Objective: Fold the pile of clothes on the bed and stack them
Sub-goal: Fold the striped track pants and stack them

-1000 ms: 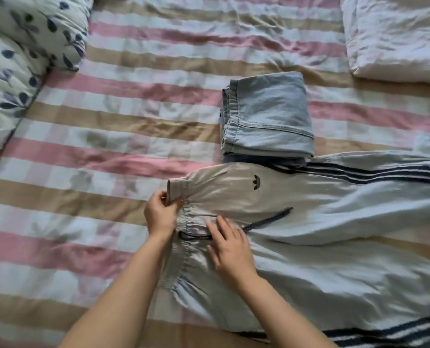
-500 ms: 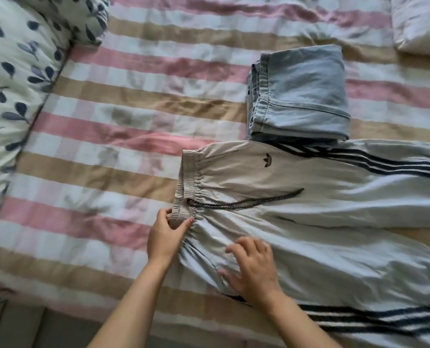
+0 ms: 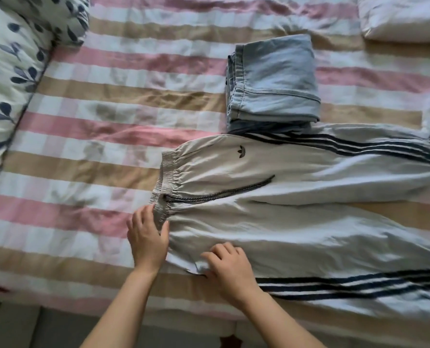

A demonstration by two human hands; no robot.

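The left hand (image 3: 147, 241) pinches the ruched elastic waistband (image 3: 162, 187); the right hand (image 3: 230, 268) clutches the smooth pale trousers (image 3: 284, 234).

Pale grey track pants (image 3: 296, 222) carry navy side stripes, the folded jeans (image 3: 274, 79) are light blue, the bed (image 3: 103, 101) pink-tan-white striped, the pillow (image 3: 10, 59) navy-leafed white.

Pink-and-tan striped bed (image 3: 108, 136), leaf-print pillows (image 3: 13, 59) left, white pillow (image 3: 404, 16) upper right

Left hand (image 3: 147, 237) pinches the trousers (image 3: 284, 229) (thumb against fingers); right hand (image 3: 230, 267), fingers curled, grips them.
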